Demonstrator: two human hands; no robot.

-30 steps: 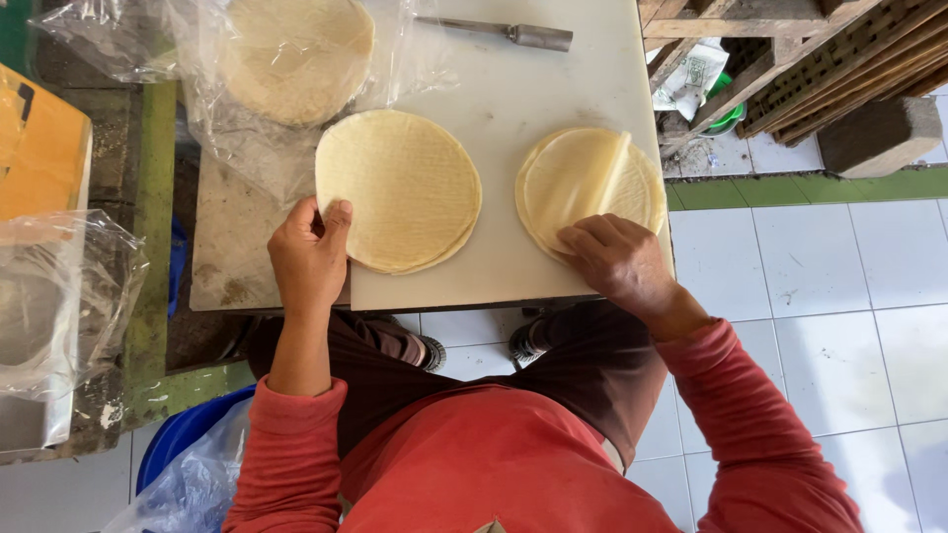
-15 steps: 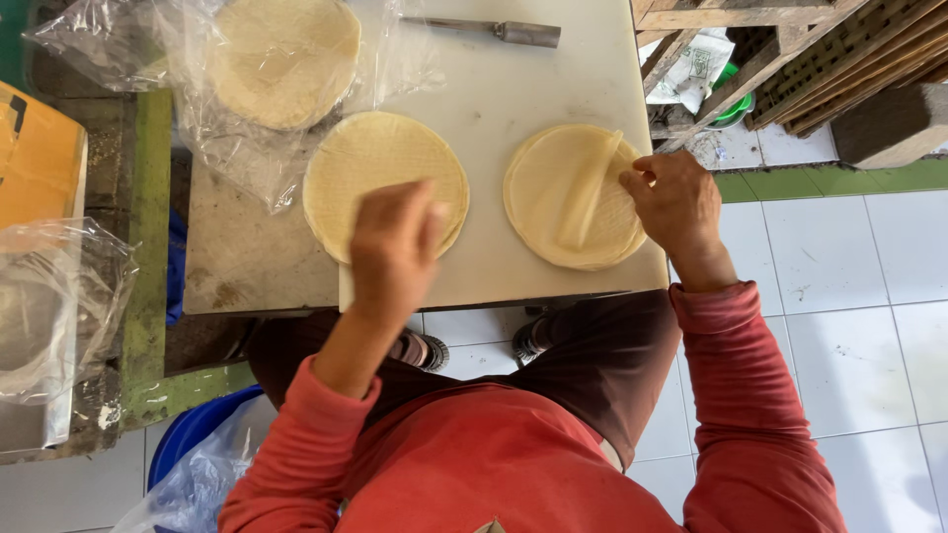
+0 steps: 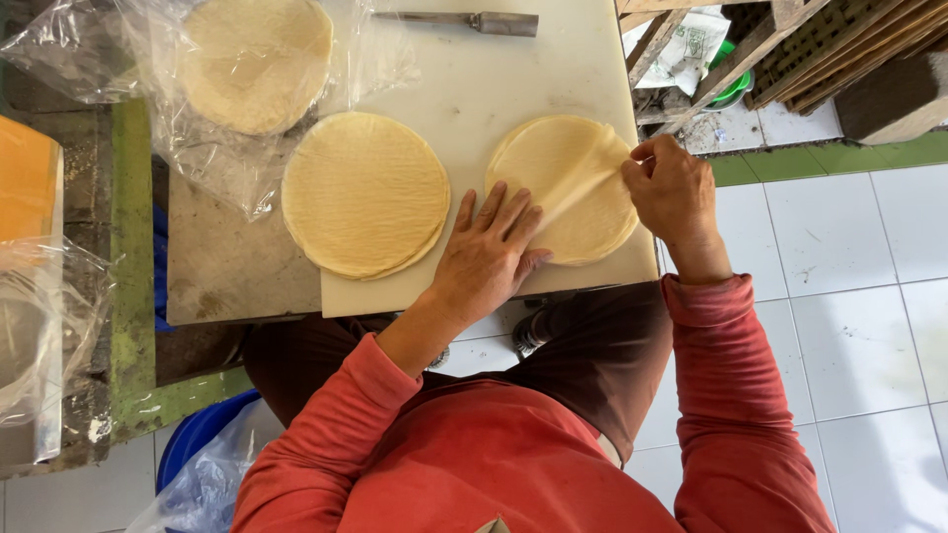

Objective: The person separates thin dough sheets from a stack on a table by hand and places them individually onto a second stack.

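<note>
- Head view: left hand [image 3: 486, 259] flat on the white cutting board [image 3: 474, 99], grip open, fingers spread, fingertips pressing the near edge of the right stack of thin round wrappers [image 3: 592, 217].
- Right hand [image 3: 671, 190] at that stack's far right edge, grip pinched shut on the top wrapper sheet [image 3: 578, 176], peeled up and stretched across the stack.
- Second wrapper stack [image 3: 365, 192] just left, on the same board atop the worktop [image 3: 227, 266].
- Third stack [image 3: 257, 61] inside a clear plastic bag [image 3: 197, 148], upper left.
- Knife [image 3: 469, 21] at the board's far edge.
</note>
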